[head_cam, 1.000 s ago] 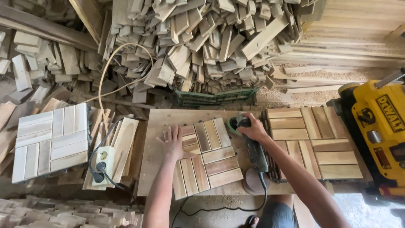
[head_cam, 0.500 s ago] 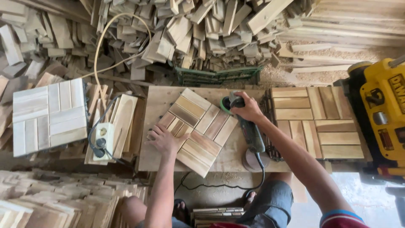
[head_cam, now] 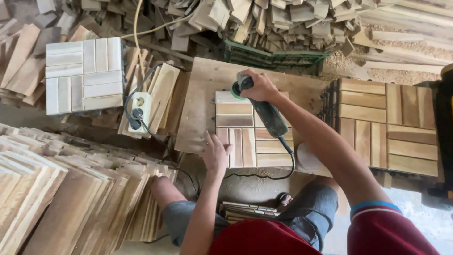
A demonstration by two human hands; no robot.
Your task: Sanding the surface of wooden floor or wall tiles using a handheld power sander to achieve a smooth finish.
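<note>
The right hand [head_cam: 260,87] has its grip clamped around the head end of a dark power sander [head_cam: 264,111], fingers wrapped over the top. The left hand [head_cam: 214,153] lies flat with fingers spread apart on the lower left corner of the wooden tile [head_cam: 245,130]; it presses and holds nothing.

The sander looks rigid and rather heavy at the head, so the grip near the head seems the sensible place to hold it. Its long axis runs diagonally, from the green-rimmed head at the upper left of the tile toward the person, where the black cable [head_cam: 278,172] leaves the tail.

The tile lies flat on the plywood counter [head_cam: 203,104], in the middle of it. It is made of short slats in blocks, some running across, some running toward the person. It looks stiff, light enough for one hand, and probably best taken by its edges.

A second, larger tile [head_cam: 387,127] lies just beside on the right, and a pale one [head_cam: 85,75] well apart on the left.
</note>
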